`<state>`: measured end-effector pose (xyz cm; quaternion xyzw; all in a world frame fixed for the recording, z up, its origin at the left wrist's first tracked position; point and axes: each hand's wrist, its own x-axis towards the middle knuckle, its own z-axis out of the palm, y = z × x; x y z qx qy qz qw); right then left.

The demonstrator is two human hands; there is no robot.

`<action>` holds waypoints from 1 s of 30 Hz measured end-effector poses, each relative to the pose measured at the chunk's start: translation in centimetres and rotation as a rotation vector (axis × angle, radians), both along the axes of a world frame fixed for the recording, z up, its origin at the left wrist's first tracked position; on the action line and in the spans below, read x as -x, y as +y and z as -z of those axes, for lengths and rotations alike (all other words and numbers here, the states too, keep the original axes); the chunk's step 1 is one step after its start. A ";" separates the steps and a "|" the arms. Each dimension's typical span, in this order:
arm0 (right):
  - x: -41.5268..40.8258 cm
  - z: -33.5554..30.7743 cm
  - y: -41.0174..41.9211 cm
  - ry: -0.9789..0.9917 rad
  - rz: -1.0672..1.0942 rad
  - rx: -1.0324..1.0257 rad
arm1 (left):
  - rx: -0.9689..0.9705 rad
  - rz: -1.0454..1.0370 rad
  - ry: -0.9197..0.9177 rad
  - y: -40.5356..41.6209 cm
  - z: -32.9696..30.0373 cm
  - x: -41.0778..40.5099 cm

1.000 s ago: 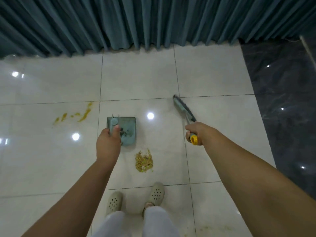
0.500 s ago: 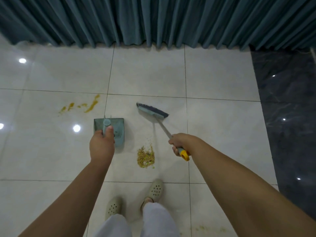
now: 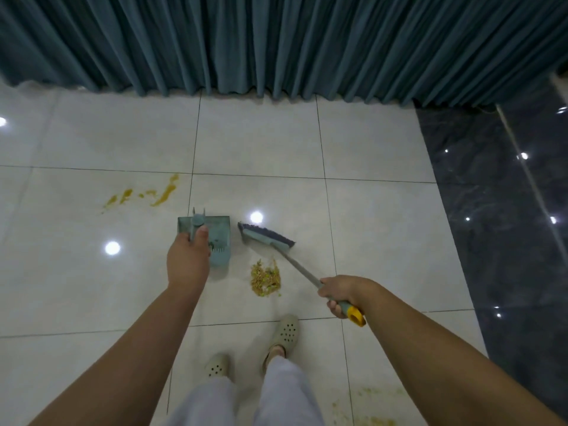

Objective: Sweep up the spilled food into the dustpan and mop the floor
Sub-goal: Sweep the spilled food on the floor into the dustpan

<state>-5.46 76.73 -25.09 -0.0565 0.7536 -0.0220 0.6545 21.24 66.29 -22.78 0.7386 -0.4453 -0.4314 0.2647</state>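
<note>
Broom point(image 3: 266, 238) now nearer dustpan point(image 3: 218, 238), right hand point(image 3: 339, 292) w/ curled grip on handle

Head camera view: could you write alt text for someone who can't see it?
Seen from above, a person's left hand holds a dustpan and the right hand a broom over a food pile on white tiles. Yellow smears mark the floor near a teal curtain.

Indoor room, prob. a home or similar living space; can't tell which room. Glossy pale floor tiles point(image 3: 261, 139) w/ dark grout lines, ceiling lights reflected in them. Floor-length teal curtain point(image 3: 276, 41) across the far side. Strip of dark polished marble flooring point(image 3: 491, 226) at right. Person in perforated slip-on clogs point(image 3: 286, 332) and light trousers: indoor wear.
</note>
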 end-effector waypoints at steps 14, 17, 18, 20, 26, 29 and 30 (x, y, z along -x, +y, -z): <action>-4.4 -5.3 8.9 -0.026 0.157 -0.035 | 0.013 0.063 0.031 3.2 -2.5 -5.3; -3.8 -5.8 9.1 -0.022 0.253 -0.006 | 0.019 0.070 0.025 3.4 -2.7 -5.7; -3.6 -5.7 9.0 -0.014 0.286 0.007 | 0.021 0.071 0.026 3.4 -2.7 -6.0; -3.4 -5.5 8.7 -0.001 0.330 0.021 | 0.024 0.081 0.019 3.5 -2.5 -6.5; -5.0 -3.4 8.7 0.000 0.385 -0.002 | 0.010 0.105 0.015 3.4 -1.4 -8.5; -7.5 -2.0 9.5 -0.035 0.440 -0.031 | 0.006 0.093 0.022 3.4 -0.8 -9.4; -8.2 -1.6 10.0 -0.043 0.440 -0.038 | 0.004 0.094 0.022 3.4 -0.7 -9.7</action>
